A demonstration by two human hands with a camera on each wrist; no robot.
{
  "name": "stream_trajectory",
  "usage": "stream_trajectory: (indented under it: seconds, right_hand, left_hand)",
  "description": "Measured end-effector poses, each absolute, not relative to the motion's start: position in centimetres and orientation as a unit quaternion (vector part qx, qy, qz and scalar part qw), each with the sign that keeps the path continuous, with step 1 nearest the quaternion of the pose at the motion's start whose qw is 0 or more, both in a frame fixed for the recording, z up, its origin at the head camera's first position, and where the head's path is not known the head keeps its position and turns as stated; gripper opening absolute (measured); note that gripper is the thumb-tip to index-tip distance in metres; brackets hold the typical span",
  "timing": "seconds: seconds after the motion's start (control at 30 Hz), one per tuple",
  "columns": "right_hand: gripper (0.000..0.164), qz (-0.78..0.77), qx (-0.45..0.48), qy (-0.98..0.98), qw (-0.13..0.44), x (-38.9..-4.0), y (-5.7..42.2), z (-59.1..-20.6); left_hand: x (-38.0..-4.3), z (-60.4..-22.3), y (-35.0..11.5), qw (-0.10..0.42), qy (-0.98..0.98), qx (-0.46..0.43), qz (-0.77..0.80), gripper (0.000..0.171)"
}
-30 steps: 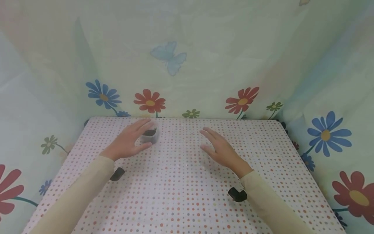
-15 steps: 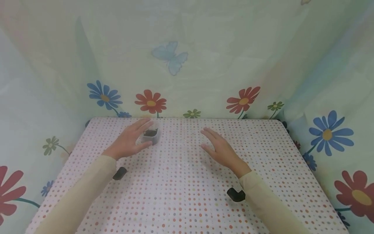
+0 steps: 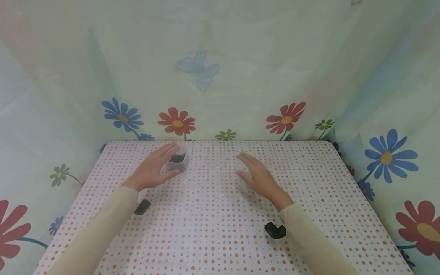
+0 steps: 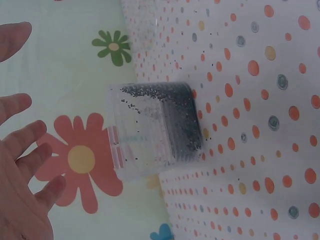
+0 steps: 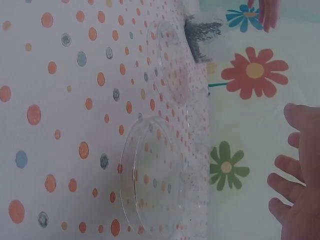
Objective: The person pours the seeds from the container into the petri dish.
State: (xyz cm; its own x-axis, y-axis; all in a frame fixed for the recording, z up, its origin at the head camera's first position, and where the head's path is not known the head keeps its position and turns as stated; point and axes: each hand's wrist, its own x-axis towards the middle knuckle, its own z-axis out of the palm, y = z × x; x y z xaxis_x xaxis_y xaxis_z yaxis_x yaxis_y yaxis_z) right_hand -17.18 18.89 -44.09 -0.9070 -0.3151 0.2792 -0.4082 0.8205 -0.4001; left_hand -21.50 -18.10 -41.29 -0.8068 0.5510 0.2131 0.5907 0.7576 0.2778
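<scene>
Over the back left of the table, my left hand (image 3: 151, 168) hovers with its fingers spread, holding nothing. Close by stands a clear plastic container (image 4: 145, 130) partly filled with dark grains (image 4: 182, 125); some specks cling to its walls. The left wrist view shows a gap between fingers and container. My right hand (image 3: 262, 179) is raised right of centre, fingers loosely extended and nothing in them. Two clear, shallow round dishes (image 5: 152, 180) lie on the table, the farther dish (image 5: 170, 62) nearer the container. They are barely visible in the head view.
A dotted cloth covers the table (image 3: 206, 236), whose back edge meets a flowered curtain (image 3: 240, 76). More curtain hangs at both sides. Each sleeve carries a black wrist device (image 3: 275, 230). Several dark specks lie on the cloth around the container.
Both hands keep nearly the same pose and place above the table. The head view has shifted slightly, and the container looks a little sharper now.
</scene>
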Motion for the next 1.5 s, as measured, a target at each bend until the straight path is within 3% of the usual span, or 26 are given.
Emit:
stream_trajectory:
  seconds: [0.77,1.5]
  right_hand:
    - [0.052,0.275,0.148,-0.947,0.07,-17.3,19.1,-45.5]
    - [0.048,0.338,0.13,-0.93,0.057,-18.9,17.6,-46.3]
  left_hand:
    - [-23.0,-43.6,-17.3,0.036,-0.942,-0.288,-0.168,0.078]
    - [-23.6,-43.0,-18.2,0.031,-0.958,-0.225,-0.174,0.086]
